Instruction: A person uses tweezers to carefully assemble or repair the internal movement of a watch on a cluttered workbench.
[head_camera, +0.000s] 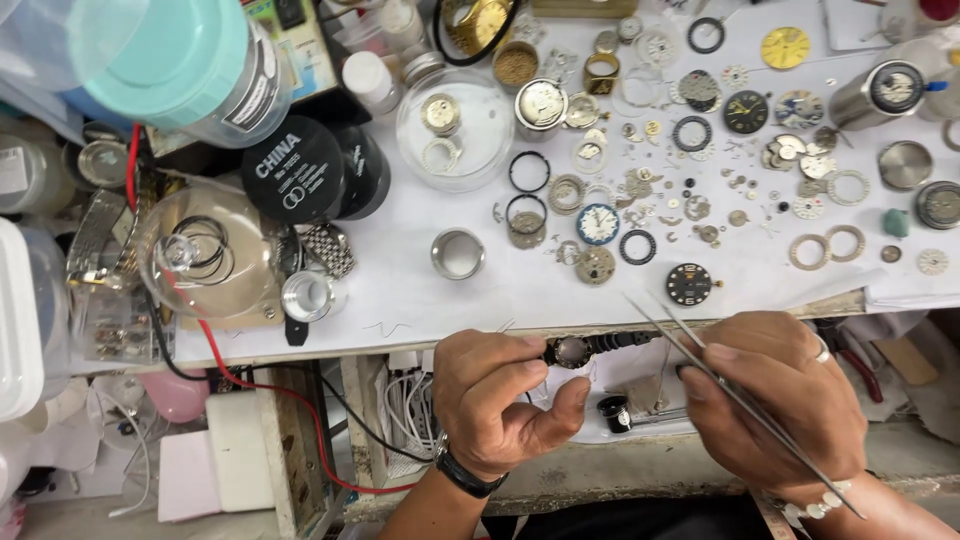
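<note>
Steel tweezers sit pinched in my right hand; my left hand grips a small watch movement holder at the front edge of the white surface, just below a black dial.

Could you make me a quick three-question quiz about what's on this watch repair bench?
1. True or false: the right hand holds a screwdriver.
2. What does the left hand pinch at the bench edge?
A. a gold ring
B. a small dark tool with a round watch part in it
C. a red wire
3. Fill in: the black dial nearest the right hand lies on the ____ sheet.

Key: 1 false, it holds thin metal tweezers; 2 B, the small dark tool; 3 white.
</note>
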